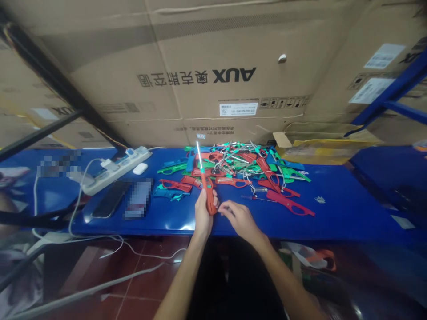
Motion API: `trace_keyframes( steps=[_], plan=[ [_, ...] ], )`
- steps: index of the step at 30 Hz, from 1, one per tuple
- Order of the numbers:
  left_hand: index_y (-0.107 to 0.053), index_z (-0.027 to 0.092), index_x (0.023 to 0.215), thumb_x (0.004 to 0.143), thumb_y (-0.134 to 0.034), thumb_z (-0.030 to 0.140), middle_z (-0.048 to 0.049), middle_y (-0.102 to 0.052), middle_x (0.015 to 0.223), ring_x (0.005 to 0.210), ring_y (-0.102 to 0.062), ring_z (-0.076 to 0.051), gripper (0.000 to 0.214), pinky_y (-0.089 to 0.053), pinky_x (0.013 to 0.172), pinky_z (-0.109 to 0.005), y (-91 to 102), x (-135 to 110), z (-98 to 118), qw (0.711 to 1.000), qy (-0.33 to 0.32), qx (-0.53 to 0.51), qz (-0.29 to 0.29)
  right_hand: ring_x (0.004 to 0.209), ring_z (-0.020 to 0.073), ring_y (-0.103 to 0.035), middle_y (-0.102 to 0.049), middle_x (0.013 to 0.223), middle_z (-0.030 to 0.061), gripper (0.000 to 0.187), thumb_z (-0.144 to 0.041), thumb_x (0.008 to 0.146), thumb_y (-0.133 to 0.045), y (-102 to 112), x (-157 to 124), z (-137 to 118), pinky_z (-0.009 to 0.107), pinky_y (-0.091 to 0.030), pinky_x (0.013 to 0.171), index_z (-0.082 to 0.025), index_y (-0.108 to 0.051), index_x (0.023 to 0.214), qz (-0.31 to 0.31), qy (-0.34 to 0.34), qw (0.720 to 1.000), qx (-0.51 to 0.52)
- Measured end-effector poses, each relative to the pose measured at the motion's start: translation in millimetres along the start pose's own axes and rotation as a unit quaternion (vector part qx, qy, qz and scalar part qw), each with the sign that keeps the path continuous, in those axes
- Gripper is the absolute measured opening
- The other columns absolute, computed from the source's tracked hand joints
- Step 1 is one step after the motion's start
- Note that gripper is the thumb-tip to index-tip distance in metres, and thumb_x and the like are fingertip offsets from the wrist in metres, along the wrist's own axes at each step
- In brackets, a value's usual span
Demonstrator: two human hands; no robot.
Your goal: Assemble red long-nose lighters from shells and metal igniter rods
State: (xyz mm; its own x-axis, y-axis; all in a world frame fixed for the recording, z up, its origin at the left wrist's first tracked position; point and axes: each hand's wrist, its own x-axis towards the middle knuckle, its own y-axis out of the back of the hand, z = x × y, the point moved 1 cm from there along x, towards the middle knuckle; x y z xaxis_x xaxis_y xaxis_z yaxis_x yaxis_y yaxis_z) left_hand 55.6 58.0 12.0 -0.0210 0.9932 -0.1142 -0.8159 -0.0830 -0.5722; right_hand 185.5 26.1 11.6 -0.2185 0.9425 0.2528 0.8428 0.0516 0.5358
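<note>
The left hand (203,215) was clamped around a red-handled tool (207,191), its thin metal rod pointing up, near the tabletop's (333,200) front edge. The right hand (240,218) pinched at the handle's base. A heap of coloured handles (247,171) lay toward the back edge.

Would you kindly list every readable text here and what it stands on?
"AUX": upside down on the large cardboard box, beside Chinese characters I cannot make out.
"AUX": faintly on the left box.
White sticker and shipping labels: too small to read.
</note>
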Motion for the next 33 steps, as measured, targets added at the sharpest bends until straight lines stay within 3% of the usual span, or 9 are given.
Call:
trace_keyframes(
  steps=[8, 15, 21, 25, 33],
  plan=[
    [-0.065, 0.014, 0.087, 0.089, -0.066, 0.062, 0.0022, -0.051, 0.061, 0.052, -0.042, -0.009, 0.048, -0.033, 0.048, -0.020, 4.6, -2, -5, 0.999, -0.017, 0.034, 0.009, 0.085, 0.0186, -0.072, -0.078, 0.099, 0.0043, 0.023, -0.034, 0.105, -0.050, -1, 0, 5, 0.027, -0.048, 0.076, -0.023, -0.070, 0.100, -0.054, 0.028, 0.998, -0.028],
    [-0.066, 0.015, 0.089, 0.089, -0.066, 0.062, -0.0004, -0.057, 0.072, 0.058, -0.048, -0.010, 0.047, -0.040, 0.054, -0.021, 7.6, -4, -6, 0.998, -0.019, 0.058, -0.001, 0.084, 0.0190, -0.073, -0.077, 0.097, 0.0057, 0.026, -0.033, 0.106, -0.046, -6, -1, -2, 0.027, -0.049, 0.074, -0.022, -0.069, 0.102, -0.024, 0.066, 0.994, -0.078],
    [-0.068, 0.015, 0.090, 0.091, -0.062, 0.064, -0.0005, -0.057, 0.071, 0.059, -0.050, -0.010, 0.049, -0.042, 0.056, -0.020, 8.8, -7, -4, 0.995, -0.052, 0.085, 0.031, 0.082, 0.0181, -0.072, -0.076, 0.098, 0.0055, 0.024, -0.029, 0.106, -0.046, -11, -2, -8, 0.026, -0.049, 0.073, -0.021, -0.068, 0.101, -0.023, 0.054, 0.995, -0.075],
    [-0.068, 0.014, 0.088, 0.089, -0.067, 0.061, -0.0008, -0.058, 0.070, 0.056, -0.049, -0.009, 0.048, -0.039, 0.051, -0.019, 9.3, -7, -3, 0.997, -0.050, 0.028, 0.044, 0.083, 0.0185, -0.073, -0.077, 0.098, 0.0041, 0.018, -0.029, 0.104, -0.052, -16, -1, -13, 0.026, -0.049, 0.073, -0.022, -0.068, 0.100, -0.013, 0.033, 0.998, -0.054],
    [-0.069, 0.011, 0.086, 0.083, -0.077, 0.055, -0.0030, -0.064, 0.079, 0.059, -0.054, -0.007, 0.045, -0.042, 0.053, -0.017, 11.7, -1, 0, 0.995, -0.038, -0.075, 0.061, 0.084, 0.0179, -0.074, -0.076, 0.097, 0.0046, 0.025, -0.029, 0.106, -0.048, -35, -4, -25, 0.024, -0.047, 0.068, -0.022, -0.071, 0.101, 0.063, 0.061, 0.984, -0.157]
  ],
)
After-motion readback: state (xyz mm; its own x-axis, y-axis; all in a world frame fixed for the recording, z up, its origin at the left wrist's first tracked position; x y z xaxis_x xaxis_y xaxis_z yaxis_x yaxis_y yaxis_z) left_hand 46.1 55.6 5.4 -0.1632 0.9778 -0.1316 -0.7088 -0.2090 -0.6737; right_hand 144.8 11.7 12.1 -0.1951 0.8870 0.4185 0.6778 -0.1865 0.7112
